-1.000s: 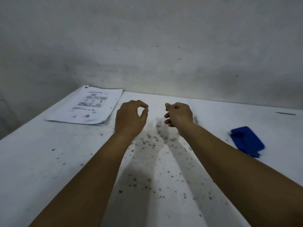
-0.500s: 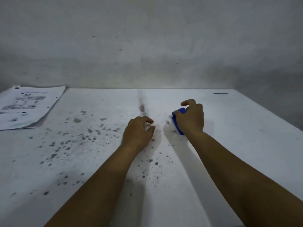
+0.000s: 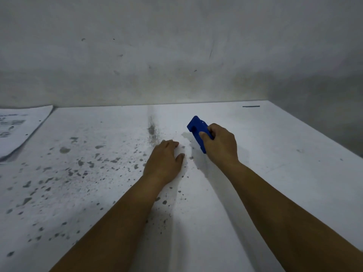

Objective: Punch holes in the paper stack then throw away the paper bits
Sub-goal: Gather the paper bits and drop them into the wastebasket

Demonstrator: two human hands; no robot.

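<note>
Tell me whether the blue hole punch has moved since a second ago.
Yes. The blue hole punch, which lay flat on the table, is now gripped in the right hand and tilted up off the surface.

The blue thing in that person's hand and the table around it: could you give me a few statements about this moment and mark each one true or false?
1. The right hand grips the blue hole punch. True.
2. The left hand holds the paper stack. False: it rests palm down on the white table, holding nothing; the stack lies apart at the far left.
3. The hole punch lies flat on the table. False: it is tilted, its far end raised.
4. Dark specks mark the table, mostly left of the hands. True.
5. The hole punch sits on the paper stack. False: it is far to the right of the stack.
</note>
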